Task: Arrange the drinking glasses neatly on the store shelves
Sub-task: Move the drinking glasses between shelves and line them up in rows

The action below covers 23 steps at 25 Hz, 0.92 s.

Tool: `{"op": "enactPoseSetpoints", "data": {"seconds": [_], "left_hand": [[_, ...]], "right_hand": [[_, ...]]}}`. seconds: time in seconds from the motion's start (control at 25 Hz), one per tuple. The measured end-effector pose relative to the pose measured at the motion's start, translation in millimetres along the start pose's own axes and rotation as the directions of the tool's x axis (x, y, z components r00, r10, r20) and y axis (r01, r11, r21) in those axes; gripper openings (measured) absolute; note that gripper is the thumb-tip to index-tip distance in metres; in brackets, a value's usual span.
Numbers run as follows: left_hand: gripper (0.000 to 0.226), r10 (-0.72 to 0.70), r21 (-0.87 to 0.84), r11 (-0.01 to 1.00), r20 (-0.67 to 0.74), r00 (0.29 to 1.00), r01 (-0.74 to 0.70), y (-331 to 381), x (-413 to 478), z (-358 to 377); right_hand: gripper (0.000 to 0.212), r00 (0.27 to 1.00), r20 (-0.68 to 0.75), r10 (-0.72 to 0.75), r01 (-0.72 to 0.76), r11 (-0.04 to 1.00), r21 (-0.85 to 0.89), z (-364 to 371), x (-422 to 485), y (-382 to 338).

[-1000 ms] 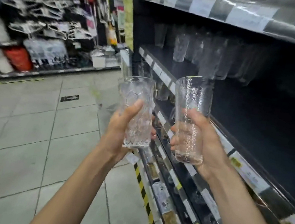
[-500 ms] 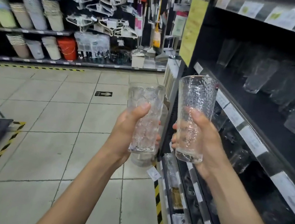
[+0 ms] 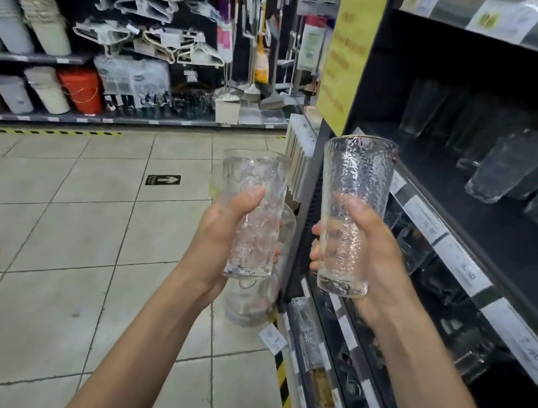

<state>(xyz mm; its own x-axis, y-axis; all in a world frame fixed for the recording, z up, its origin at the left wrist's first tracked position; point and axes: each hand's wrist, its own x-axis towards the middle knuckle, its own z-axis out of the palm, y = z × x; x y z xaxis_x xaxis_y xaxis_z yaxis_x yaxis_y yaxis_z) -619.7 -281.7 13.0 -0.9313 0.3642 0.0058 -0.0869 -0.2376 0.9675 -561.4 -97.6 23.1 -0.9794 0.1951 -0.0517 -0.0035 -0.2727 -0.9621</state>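
- left hand (image 3: 222, 232): fingers curled round the lower half of the left glass (image 3: 254, 201), thumb across the front. right hand (image 3: 373, 263): same wrap, low on the right glass (image 3: 354, 188). Both glasses are upright, in the air, on no shelf yet.
- Risk, judged: the grips sit low and the tall tops are free. A loose hold or a quick swing could tip or slip a glass. The left one hangs over the tiled floor (image 3: 67, 227) and would likely break.
- Risk: the right glass is at 3 o'clock of the left one, near but apart. Closing the hands could clink them and chip the rims.
- Risk: the shelf (image 3: 514, 245) front edge with its price labels (image 3: 459, 265) runs just beside the right hand at 3 o'clock. A low approach could knock the glass base on that edge.
- Risk: the shelved glasses (image 3: 504, 167) are at 2 o'clock of the right glass, close together and blurred. A careless set-down could knock over the ones next to it.
- Position: the right glass is nearer the shelf, with its rim higher than the left glass's. The left glass is well apart from the shelf.
- A clear item (image 3: 247, 308) is at 6 o'clock under the left glass, too blurred to name.
- Far off at 11 o'clock are hangers (image 3: 118, 34) and buckets (image 3: 47, 24), not part of the task.
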Motion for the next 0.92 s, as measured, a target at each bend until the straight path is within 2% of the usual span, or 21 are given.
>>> {"op": "enactPoseSetpoints", "data": {"seconds": [0.08,0.16,0.24,0.32,0.44,0.6,0.68,0.76,0.84,0.92], "left_hand": [[0.069,-0.014,0.011,1.0,0.0,1.0,0.014,-1.5,36.7,-4.9],[0.072,-0.025,-0.004,1.0,0.0,1.0,0.025,-2.2,76.0,-7.2],[0.087,-0.031,-0.014,0.999,0.007,0.999,0.031,0.7,117.1,-5.3],[0.096,-0.025,0.0,1.0,0.048,0.999,0.025,5.5,157.5,3.5],[0.09,-0.021,0.01,1.0,0.152,0.988,0.02,11.2,221.3,21.5],[0.094,-0.068,-0.036,0.996,0.221,0.973,0.078,6.2,283.8,46.3],[0.093,-0.083,-0.039,0.994,0.289,0.954,0.098,-3.3,308.5,61.2],[0.081,-0.104,-0.028,0.992,0.373,0.922,0.123,-15.3,333.1,76.1],[0.069,-0.133,-0.012,0.987,0.487,0.863,0.159,-24.4,352.1,96.0],[0.057,-0.157,0.017,0.983,0.599,0.786,0.183,-30.1,364.7,118.2]], "right_hand": [[0.071,0.999,-0.038,0.014,-0.016,0.999,-0.051,-2.9,34.3,2.2],[0.073,0.998,-0.055,0.008,-0.01,0.999,-0.042,-5.9,67.7,1.9],[0.073,0.997,-0.08,0.006,-0.005,1.0,0.016,-11.7,101.9,0.4],[0.071,0.991,-0.13,-0.019,0.023,0.999,0.034,-19.2,136.1,-3.6],[0.07,0.965,-0.254,-0.059,0.058,0.998,-0.01,-35.2,182.5,-14.8],[0.049,0.925,-0.366,-0.102,0.11,0.994,0.002,-62.5,212.1,-30.5],[0.047,0.891,-0.438,-0.123,0.125,0.992,-0.025,-78.7,216.8,-32.3],[0.045,0.841,-0.523,-0.142,0.143,0.989,-0.039,-92.2,218.0,-34.0],[0.039,0.765,-0.626,-0.152,0.141,0.988,-0.068,-102.6,215.3,-33.9],[0.023,0.676,-0.716,-0.174,0.163,0.983,-0.086,-105.8,208.8,-35.2]]}}
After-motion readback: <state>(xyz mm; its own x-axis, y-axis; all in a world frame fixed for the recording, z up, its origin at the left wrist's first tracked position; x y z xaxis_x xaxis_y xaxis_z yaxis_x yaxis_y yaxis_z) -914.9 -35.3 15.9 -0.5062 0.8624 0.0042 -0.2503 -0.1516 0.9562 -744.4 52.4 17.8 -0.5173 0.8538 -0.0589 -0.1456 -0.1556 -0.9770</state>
